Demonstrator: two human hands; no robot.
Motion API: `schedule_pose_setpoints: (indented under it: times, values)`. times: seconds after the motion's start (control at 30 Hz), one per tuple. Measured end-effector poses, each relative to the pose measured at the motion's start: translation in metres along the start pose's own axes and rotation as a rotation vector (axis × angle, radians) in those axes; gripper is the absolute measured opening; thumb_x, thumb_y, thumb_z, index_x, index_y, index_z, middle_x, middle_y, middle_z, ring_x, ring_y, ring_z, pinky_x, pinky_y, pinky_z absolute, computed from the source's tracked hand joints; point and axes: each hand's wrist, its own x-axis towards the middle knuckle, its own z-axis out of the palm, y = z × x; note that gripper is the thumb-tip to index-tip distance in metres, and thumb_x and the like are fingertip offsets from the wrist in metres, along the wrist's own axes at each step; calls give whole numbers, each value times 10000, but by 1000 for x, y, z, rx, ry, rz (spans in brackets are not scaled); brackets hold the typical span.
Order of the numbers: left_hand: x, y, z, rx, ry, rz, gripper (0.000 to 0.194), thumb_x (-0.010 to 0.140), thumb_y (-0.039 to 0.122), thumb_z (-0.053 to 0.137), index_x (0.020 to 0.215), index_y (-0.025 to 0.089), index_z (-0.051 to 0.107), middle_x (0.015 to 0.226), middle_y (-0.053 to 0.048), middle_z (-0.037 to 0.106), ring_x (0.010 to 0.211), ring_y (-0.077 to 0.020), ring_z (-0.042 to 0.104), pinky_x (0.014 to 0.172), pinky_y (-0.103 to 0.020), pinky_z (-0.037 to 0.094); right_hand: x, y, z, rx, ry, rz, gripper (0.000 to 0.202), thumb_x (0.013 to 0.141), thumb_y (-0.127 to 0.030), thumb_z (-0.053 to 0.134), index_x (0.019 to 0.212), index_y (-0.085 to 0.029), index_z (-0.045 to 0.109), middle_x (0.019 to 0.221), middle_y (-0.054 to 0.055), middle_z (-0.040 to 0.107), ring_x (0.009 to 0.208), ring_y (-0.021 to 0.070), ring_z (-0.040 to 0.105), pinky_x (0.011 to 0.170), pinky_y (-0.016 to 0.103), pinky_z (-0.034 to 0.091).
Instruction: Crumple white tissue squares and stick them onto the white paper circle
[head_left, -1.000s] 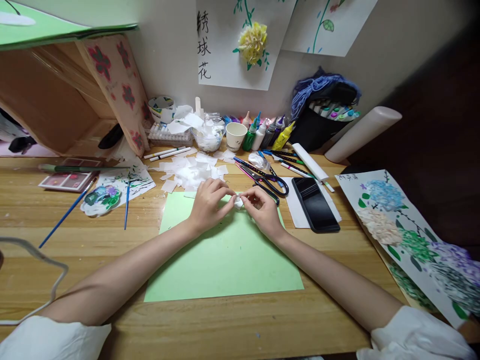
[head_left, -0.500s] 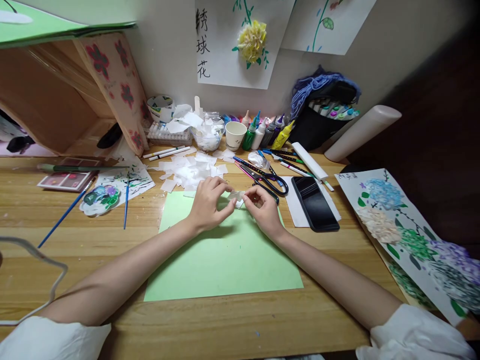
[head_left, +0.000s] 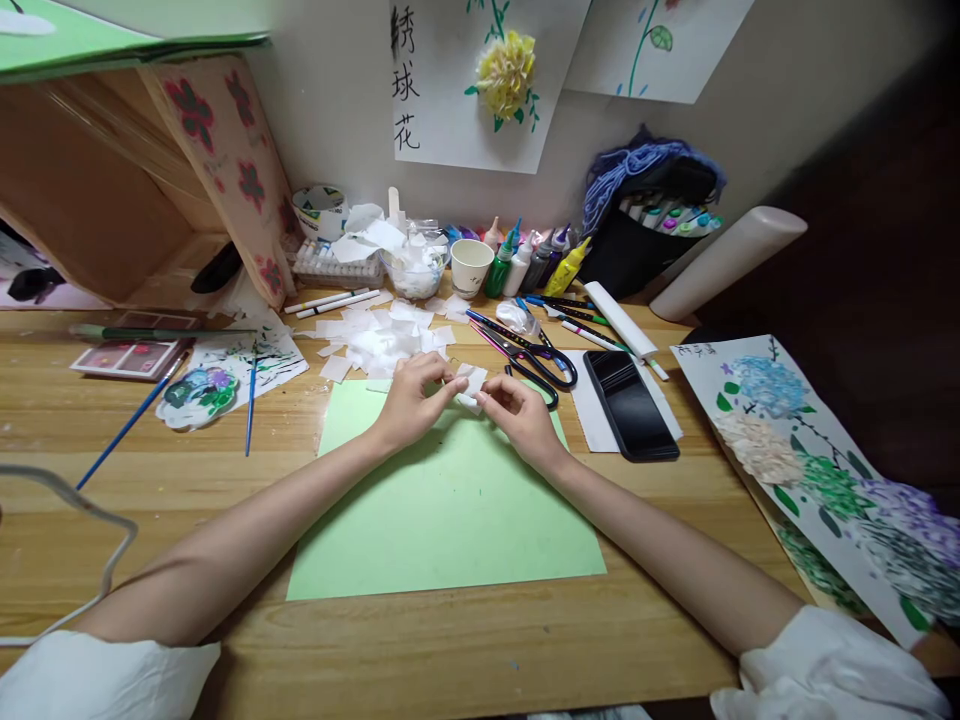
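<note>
A small piece of white tissue paper [head_left: 472, 380] is pinched between both hands, over the far part of a green paper sheet [head_left: 450, 520]. My left hand [head_left: 416, 398] grips its left side between thumb and fingers. At the lower right of the piece, my right hand [head_left: 521, 415] is closed with thumb against fingertips. Just beyond the hands lies a loose pile of white paper squares [head_left: 379, 340]. Black-handled scissors [head_left: 536, 355] rest right behind my right hand.
A phone [head_left: 630, 405] lies on white paper at the right, with a flower picture [head_left: 817, 480] beyond it. Paint bottles [head_left: 517, 268], a paper cup [head_left: 471, 268] and a bowl [head_left: 415, 272] line the wall. Left are brushes [head_left: 135, 420] and a paint palette [head_left: 199, 395].
The piece of tissue paper has turned and now shows more of its face between the fingers. My hands have shifted slightly, and the view has moved a little.
</note>
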Motion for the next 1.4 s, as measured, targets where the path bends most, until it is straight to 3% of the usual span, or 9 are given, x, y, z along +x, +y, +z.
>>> schedule_pose_setpoints:
  times: [0.17,0.37,0.53,1.4]
  values:
    - [0,0,1,35,-7,-2,252,832,332,531,634,178,502,709,-7,565,749,-149,514,699,-305,380,0,-4,-1,-3,0,12,225,790,-398,555,743,-178,555,660,-6,511,587,109,434,545,242,359]
    - [-7,7,2,240,167,106,168,784,319,582,894,196,555,909,-38,578,876,-176,507,776,-335,359,0,-2,0,-39,54,-3,215,787,-387,564,737,-178,562,681,-4,530,611,115,463,568,239,377]
    - [-11,8,4,366,68,233,129,813,315,545,808,219,630,827,-20,608,820,-166,532,765,-354,307,-2,-7,1,-44,20,-9,199,808,-363,546,762,-174,589,708,8,573,633,121,503,593,245,400]
    - [-12,3,6,424,130,313,160,801,296,543,713,205,641,701,-2,604,702,-137,521,701,-326,315,-3,-3,2,-72,35,9,191,746,-353,609,783,-165,621,713,17,596,594,112,484,557,250,397]
